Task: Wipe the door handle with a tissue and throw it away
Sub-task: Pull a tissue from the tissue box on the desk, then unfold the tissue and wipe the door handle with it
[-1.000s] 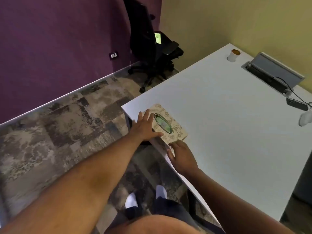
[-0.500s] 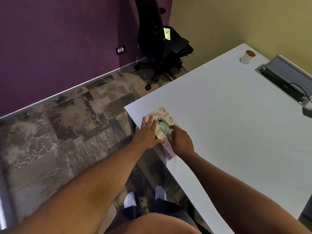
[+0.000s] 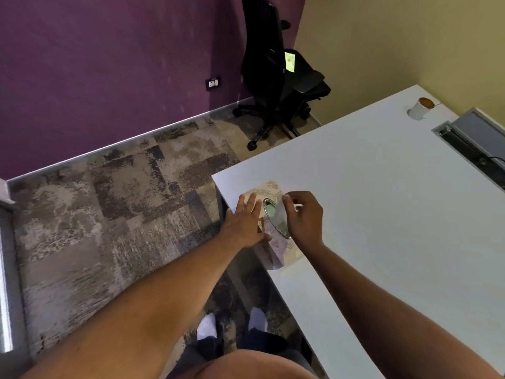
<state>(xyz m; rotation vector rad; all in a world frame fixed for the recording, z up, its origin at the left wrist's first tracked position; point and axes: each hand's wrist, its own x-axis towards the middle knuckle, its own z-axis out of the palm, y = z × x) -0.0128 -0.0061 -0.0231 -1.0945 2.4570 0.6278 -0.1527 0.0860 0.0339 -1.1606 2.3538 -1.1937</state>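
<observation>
Tissue pulled from the box

Left hand (image 3: 246,224) flat on tissue box (image 3: 269,191); right hand (image 3: 304,217) pinching tissue (image 3: 280,214) above it, at the worktop (image 3: 382,201) corner.

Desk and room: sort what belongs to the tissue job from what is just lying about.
Job:
tissue box
tissue
left hand, flat on the box
right hand, pinching the tissue

Lying about:
paper cup
office chair
cable tray

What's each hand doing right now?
Left hand: open, flat on the tissue box.
Right hand: closed, pinching a tissue above the box opening.
</observation>
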